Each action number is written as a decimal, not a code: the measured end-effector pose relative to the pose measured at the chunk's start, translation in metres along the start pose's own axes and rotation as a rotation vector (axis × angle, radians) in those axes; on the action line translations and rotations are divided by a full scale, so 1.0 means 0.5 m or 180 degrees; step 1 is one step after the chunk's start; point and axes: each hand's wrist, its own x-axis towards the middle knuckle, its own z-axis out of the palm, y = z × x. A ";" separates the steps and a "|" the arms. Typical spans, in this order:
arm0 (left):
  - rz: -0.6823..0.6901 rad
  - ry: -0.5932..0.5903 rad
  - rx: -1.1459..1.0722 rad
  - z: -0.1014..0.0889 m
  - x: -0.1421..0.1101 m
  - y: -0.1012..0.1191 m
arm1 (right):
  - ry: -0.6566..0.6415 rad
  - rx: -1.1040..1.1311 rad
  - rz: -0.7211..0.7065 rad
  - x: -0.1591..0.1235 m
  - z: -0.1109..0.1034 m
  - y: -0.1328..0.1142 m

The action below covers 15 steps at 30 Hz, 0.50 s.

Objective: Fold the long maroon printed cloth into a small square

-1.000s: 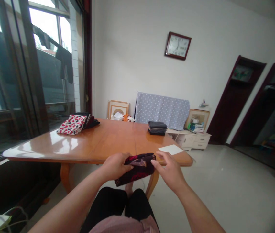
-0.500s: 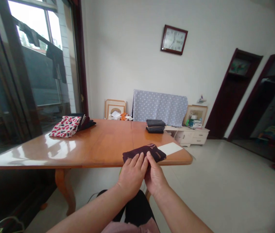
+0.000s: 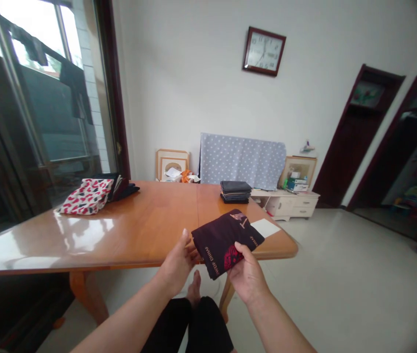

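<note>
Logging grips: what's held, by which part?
A folded maroon printed cloth, held at its lower edge by the right hand; the left hand beside its left edge, contact unclear.

folded garment (image 3: 225,242): matt dark cloth | table (image 3: 157,206): glossy varnished wood | card (image 3: 265,227): smooth white paper

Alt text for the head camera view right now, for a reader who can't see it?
The right hand grips a folded dark maroon garment with red print, the open left hand beside it, over the edge of a glossy wooden table holding a dark folded stack.
</note>
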 end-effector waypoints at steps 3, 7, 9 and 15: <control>-0.0266 -0.0280 -0.0238 0.014 0.019 -0.004 | -0.0042 -0.0083 0.0175 0.015 -0.008 0.001; -0.0153 -0.0026 0.0055 0.010 0.063 -0.013 | -0.0141 -0.0371 0.0500 0.035 -0.030 0.003; -0.0229 0.0074 0.0255 0.008 0.085 -0.013 | -0.0143 -0.0427 0.0604 0.045 -0.038 0.003; 0.0153 -0.0363 0.0852 0.008 0.138 0.014 | 0.0065 -0.0214 0.0316 0.107 -0.038 -0.015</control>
